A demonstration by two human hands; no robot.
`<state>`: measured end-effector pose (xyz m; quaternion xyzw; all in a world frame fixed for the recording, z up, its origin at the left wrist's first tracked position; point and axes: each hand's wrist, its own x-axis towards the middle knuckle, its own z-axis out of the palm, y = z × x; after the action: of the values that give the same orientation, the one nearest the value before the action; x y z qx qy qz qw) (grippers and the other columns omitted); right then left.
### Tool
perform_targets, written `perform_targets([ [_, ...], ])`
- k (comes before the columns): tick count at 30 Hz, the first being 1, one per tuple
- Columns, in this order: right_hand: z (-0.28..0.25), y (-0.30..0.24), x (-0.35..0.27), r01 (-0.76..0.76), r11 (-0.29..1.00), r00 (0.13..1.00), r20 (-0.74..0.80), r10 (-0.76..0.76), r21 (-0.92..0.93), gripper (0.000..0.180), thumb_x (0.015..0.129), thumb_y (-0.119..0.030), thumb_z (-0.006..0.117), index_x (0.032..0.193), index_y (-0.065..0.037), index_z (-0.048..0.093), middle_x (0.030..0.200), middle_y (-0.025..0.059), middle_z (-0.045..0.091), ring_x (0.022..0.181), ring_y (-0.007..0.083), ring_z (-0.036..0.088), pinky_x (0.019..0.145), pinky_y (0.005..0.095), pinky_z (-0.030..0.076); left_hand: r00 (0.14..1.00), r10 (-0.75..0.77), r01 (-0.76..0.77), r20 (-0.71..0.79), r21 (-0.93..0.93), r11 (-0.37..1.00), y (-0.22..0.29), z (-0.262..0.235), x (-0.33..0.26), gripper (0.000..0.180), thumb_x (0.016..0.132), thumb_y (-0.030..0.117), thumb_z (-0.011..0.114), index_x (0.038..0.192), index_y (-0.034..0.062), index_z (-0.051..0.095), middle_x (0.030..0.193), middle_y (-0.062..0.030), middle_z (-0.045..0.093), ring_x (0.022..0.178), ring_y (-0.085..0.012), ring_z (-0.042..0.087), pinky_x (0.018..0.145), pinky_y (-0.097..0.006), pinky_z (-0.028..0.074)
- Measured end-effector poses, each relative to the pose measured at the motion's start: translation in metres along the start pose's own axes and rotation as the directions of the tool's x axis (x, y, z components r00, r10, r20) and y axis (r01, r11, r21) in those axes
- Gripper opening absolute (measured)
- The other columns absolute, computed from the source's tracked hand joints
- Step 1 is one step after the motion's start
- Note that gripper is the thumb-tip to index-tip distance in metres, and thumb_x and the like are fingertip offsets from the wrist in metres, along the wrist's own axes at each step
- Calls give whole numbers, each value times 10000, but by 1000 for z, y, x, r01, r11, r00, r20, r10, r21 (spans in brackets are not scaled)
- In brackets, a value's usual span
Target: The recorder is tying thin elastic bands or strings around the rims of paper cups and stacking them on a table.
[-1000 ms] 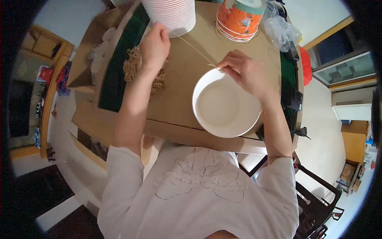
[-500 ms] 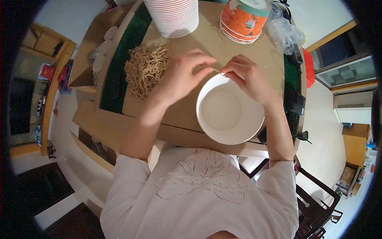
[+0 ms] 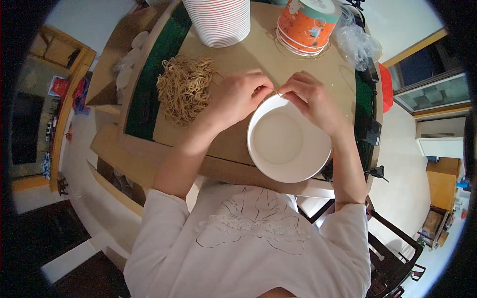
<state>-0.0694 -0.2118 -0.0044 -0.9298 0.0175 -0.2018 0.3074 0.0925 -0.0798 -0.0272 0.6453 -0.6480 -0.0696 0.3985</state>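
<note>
**First inspector:** Start at your left. What is found there?

**Second inspector:** A loose, tangled pile of string (image 3: 184, 92) lies on the table (image 3: 263, 52), just left of your hands. It appears set there for easy reach on that side. Behind it, to the right, stands a tall stack of buckets (image 3: 218, 22), nested one in another, presumably to save room.

**First inspector:** And your left hand?

**Second inspector:** Your left hand (image 3: 243, 92) is narrow, thumb and forefinger pinched on a short cord (image 3: 279, 94) at the far rim of the white bucket (image 3: 288, 149). That bucket sits at the table's near edge, its mouth tilted toward you, a position that appears to leave the rim open to both hands.

**First inspector:** State of the right?

**Second inspector:** Your right hand (image 3: 310, 97) is likewise closed, its fingertips pinching the same cord, nearly meeting the left. The close pinch suggests fine control. Whether the fingers also grip the rim cannot be told.

**First inspector:** Anything further right?

**Second inspector:** An orange bucket (image 3: 305, 32) with a green band stands upside down behind your right hand; resting on its wide rim should make it steady. Beside it a crumpled plastic bag (image 3: 360, 47) lies at the table's right side, well apart from your hands.
</note>
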Motion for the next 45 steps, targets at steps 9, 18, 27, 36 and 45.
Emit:
perform_targets([
  [9, 1, 5, -2, 11, 1000, 1000, -20, -11, -16, 110, 772, 14, 634, 876, -14, 618, 837, 110, 592, 833, 295, 572, 721, 395, 477, 979, -205, 195, -15, -247, 949, -6, -12, -2, 101, 825, 75, 674, 908, 18, 665, 832, -51, 640, 729, -121, 598, 639, -242, 470],
  [18, 0, 3, 0, 0, 996, 1000, -18, -2, -87, 106, 783, -11, 637, 886, -32, 626, 858, 97, 607, 837, 284, 576, 726, 390, 486, 982, -171, 166, -85, -63, 984, 6, 13, -1, 62, 815, 46, 643, 857, 19, 607, 796, -97, 628, 689, -201, 626, 592, -307, 490],
  [27, 3, 2, 0, -22, 995, 999, -33, 19, -101, 116, 780, -14, 641, 892, -36, 623, 850, 90, 607, 828, 276, 579, 714, 388, 490, 936, -271, 279, -223, 3, 960, 9, 22, -6, 98, 784, 33, 665, 861, 19, 606, 766, -116, 605, 682, -225, 621, 598, -319, 489],
  [36, 1, 0, 1, -17, 998, 1000, -20, 16, -65, 99, 777, -1, 635, 869, -30, 611, 839, 98, 602, 829, 281, 577, 719, 384, 487, 987, -124, 116, -97, -91, 989, 13, 8, 1, 101, 803, 29, 668, 896, 18, 631, 789, -76, 640, 673, -148, 623, 604, -266, 492],
  [45, 3, 1, 1, -7, 1000, 999, -51, 5, -31, 132, 762, 41, 656, 872, -20, 613, 830, 93, 587, 806, 264, 570, 702, 358, 472, 981, -187, 183, -55, -74, 980, 14, -1, 3, 100, 795, 39, 668, 887, 23, 630, 772, -83, 638, 645, -164, 620, 600, -274, 488],
])
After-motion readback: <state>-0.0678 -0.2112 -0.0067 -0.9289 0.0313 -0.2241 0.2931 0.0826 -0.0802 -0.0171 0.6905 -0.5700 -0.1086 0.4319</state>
